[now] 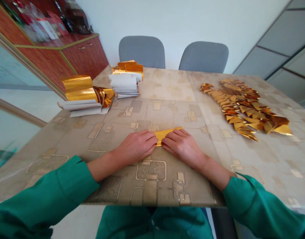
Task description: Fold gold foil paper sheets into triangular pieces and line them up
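Note:
A narrow folded strip of gold foil paper [161,135] lies on the patterned tablecloth right in front of me. My left hand [140,144] grips its left end, fingers curled and pressed on the near edge. On the other side, my right hand [181,146] has its fingers bent over the strip's right part, and a corner of gold shows beyond the knuckles. The two hands are a small gap apart, with bare gold between them. Both thumbs are mostly hidden beneath the fingers.
Back left stand a bundle of gold and white paper sheets [86,99] and another paper stack [125,81]. Several folded gold foil pieces [242,108] lie in rows at the right. Two grey chairs [142,49] are behind the table; a wooden cabinet [85,54] stands far left.

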Action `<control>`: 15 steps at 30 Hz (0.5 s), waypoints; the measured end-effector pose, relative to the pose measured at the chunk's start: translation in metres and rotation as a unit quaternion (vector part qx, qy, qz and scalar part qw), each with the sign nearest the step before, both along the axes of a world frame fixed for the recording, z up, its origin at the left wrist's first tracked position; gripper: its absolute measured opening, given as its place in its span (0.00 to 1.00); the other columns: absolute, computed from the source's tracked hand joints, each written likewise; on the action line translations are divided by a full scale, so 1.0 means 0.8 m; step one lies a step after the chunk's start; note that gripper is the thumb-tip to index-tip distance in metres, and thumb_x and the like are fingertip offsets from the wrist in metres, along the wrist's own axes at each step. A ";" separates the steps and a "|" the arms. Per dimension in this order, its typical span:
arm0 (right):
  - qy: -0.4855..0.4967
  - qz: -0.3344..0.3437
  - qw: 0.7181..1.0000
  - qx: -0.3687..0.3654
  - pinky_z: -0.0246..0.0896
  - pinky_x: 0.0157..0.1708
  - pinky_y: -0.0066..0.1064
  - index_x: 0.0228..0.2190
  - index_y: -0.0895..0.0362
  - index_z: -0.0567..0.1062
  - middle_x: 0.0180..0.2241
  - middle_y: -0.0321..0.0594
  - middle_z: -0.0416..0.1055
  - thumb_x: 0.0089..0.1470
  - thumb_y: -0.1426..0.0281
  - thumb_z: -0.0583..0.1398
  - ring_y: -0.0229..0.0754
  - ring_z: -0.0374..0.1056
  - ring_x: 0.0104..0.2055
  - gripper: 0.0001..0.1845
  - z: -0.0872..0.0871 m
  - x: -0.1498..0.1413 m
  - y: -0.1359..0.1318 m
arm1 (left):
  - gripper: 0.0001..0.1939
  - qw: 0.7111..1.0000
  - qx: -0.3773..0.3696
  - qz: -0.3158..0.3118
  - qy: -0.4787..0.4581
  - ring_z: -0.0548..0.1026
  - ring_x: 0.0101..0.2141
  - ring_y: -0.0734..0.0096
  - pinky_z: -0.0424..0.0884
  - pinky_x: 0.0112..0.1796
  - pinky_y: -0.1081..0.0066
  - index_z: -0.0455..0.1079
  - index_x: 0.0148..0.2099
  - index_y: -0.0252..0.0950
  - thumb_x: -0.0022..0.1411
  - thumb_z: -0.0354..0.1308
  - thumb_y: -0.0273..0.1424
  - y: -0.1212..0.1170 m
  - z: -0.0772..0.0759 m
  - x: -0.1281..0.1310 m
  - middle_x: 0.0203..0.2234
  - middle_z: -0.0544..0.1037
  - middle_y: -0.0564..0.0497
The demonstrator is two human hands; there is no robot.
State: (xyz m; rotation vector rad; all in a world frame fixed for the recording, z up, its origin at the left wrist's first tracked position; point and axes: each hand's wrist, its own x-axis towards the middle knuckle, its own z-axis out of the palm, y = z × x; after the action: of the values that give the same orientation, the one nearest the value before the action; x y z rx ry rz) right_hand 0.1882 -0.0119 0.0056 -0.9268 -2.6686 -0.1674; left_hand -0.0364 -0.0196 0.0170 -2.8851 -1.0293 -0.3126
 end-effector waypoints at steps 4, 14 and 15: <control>-0.004 0.010 1.000 0.024 0.50 0.36 0.33 0.30 0.57 0.76 0.30 0.38 0.73 0.64 0.72 0.57 0.39 0.62 0.35 0.11 -0.001 0.003 0.001 | 0.10 0.997 -0.061 -0.008 -0.050 0.74 0.42 0.62 0.72 0.42 0.66 0.72 0.42 0.33 0.66 0.58 0.36 0.003 0.003 -0.008 0.40 0.78 0.45; 0.002 0.005 1.000 0.002 0.50 0.35 0.33 0.32 0.58 0.77 0.31 0.40 0.73 0.65 0.65 0.57 0.40 0.62 0.35 0.13 0.004 -0.001 0.000 | 0.13 0.998 0.036 -0.013 -0.040 0.75 0.36 0.67 0.72 0.38 0.68 0.73 0.38 0.32 0.70 0.47 0.26 0.003 -0.012 -0.004 0.35 0.79 0.46; 0.003 0.002 1.000 0.012 0.50 0.35 0.33 0.31 0.58 0.76 0.31 0.39 0.73 0.65 0.67 0.56 0.40 0.62 0.34 0.13 0.003 -0.001 0.000 | 0.14 0.998 0.036 0.002 -0.050 0.75 0.34 0.68 0.71 0.36 0.69 0.73 0.37 0.32 0.70 0.46 0.26 0.001 -0.012 -0.002 0.33 0.78 0.47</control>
State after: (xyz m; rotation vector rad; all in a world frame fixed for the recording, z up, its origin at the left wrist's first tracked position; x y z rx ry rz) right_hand 0.1878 -0.0117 0.0081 -0.9144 -2.6570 -0.1960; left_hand -0.0381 -0.0187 0.0074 -2.8280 -1.0171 -0.4877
